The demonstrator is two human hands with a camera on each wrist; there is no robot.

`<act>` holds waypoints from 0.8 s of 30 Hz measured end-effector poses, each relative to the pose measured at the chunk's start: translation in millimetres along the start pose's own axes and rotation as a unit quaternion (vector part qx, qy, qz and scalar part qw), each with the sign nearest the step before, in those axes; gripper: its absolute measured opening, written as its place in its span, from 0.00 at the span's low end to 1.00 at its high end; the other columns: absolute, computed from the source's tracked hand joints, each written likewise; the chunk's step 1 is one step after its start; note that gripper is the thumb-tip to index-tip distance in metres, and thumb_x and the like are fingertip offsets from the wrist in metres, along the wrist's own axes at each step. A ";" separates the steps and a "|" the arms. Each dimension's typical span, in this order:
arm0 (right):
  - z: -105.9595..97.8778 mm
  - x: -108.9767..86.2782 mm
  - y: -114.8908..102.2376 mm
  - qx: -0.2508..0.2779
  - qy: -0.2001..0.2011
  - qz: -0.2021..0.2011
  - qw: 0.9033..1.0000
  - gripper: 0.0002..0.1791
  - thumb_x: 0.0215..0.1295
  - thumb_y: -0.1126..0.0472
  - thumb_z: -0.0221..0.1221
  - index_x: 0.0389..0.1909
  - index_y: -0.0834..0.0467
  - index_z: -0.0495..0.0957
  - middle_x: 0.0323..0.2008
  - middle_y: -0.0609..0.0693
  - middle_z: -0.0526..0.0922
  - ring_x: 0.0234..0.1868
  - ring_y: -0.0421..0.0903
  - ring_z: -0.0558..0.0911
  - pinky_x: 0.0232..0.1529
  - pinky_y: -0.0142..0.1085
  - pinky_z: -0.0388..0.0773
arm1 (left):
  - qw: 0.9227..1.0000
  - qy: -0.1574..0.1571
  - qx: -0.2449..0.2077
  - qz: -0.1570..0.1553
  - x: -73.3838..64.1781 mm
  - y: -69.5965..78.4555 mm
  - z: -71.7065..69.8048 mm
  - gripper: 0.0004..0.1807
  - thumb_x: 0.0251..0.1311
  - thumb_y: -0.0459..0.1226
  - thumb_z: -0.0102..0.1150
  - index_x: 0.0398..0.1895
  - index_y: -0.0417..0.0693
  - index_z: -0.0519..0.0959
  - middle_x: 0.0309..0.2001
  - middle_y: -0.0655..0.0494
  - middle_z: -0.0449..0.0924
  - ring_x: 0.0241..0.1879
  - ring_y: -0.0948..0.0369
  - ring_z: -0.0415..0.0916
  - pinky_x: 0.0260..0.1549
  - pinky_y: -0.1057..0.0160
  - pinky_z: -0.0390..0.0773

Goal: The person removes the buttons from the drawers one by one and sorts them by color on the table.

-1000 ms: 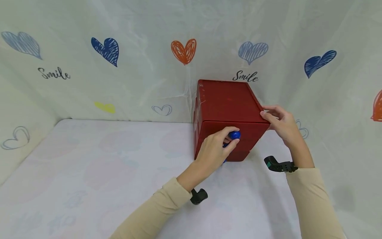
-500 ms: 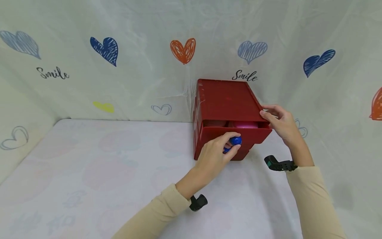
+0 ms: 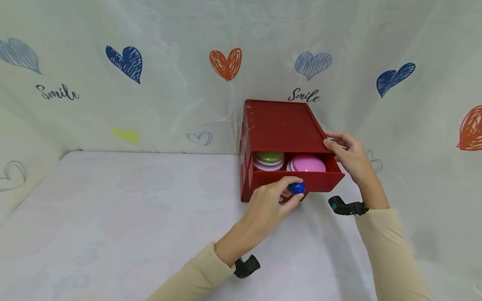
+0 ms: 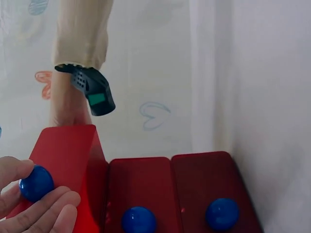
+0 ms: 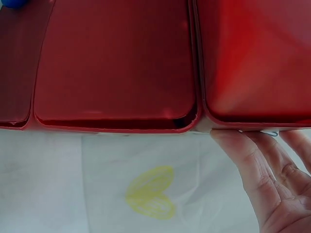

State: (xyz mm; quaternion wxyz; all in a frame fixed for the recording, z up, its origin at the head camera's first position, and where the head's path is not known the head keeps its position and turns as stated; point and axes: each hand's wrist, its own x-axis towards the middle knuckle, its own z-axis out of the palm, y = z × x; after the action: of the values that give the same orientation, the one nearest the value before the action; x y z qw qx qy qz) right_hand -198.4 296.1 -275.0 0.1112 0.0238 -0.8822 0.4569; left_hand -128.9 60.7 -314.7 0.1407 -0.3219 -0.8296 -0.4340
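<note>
A red drawer cabinet [image 3: 284,125] stands against the back sheet, its top drawer [image 3: 260,179] pulled out part way. My left hand [image 3: 265,205] pinches that drawer's blue round knob [image 4: 36,183] between thumb and fingers. At the cabinet's right top edge rests my right hand [image 3: 352,156]; in the right wrist view its fingers [image 5: 252,170] lie fairly straight against the side wall. Inside the drawer are a round green-topped white thing [image 3: 268,159] on the left and a round pink thing [image 3: 308,163] on the right. Their lower parts are hidden.
Two lower drawers with a blue knob [image 4: 139,221] and another blue knob [image 4: 222,214] are shut. A white table surface [image 3: 132,209] spreads to the left and front. Behind hangs a pale sheet [image 3: 169,96] printed with hearts.
My left hand has drawn the top drawer out toward me and slightly down in view, uncovering the green-topped and pink things. My right hand has stayed at the cabinet's edge.
</note>
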 end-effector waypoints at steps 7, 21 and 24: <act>0.4 0.1 0.1 -0.003 0.001 -0.001 1.000 0.28 0.65 0.45 0.52 0.63 0.56 0.67 0.43 0.37 0.74 0.38 0.30 0.78 0.35 0.22 0.78 | 1.000 0.001 0.005 0.016 -4.6 3.5 -1.6 0.18 0.59 0.43 0.59 0.53 0.52 0.75 0.38 0.59 0.84 0.32 0.69 0.80 0.35 0.79 0.76; 0.4 -0.5 -1.8 -0.029 -0.004 0.004 1.000 0.30 0.66 0.44 0.50 0.64 0.55 0.66 0.50 0.50 0.74 0.39 0.30 0.77 0.37 0.23 0.77 | 1.000 0.001 -0.004 0.025 -9.8 6.8 -0.8 0.18 0.59 0.42 0.60 0.52 0.50 0.75 0.37 0.57 0.84 0.31 0.67 0.81 0.35 0.76 0.78; 0.4 -0.7 -1.2 -0.033 -0.003 0.005 0.999 0.30 0.66 0.44 0.50 0.64 0.55 0.65 0.52 0.53 0.74 0.40 0.29 0.77 0.38 0.24 0.77 | 1.000 0.000 -0.007 0.024 -10.1 6.8 -0.5 0.18 0.59 0.42 0.59 0.52 0.50 0.75 0.38 0.58 0.84 0.31 0.67 0.81 0.36 0.76 0.78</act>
State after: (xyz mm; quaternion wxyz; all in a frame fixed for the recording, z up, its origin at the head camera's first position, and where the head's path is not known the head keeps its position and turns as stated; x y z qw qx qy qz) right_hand -197.6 295.0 -274.4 0.1068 0.0177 -0.8971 0.4284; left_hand -116.8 59.0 -315.3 0.1493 -0.3427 -0.8185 -0.4363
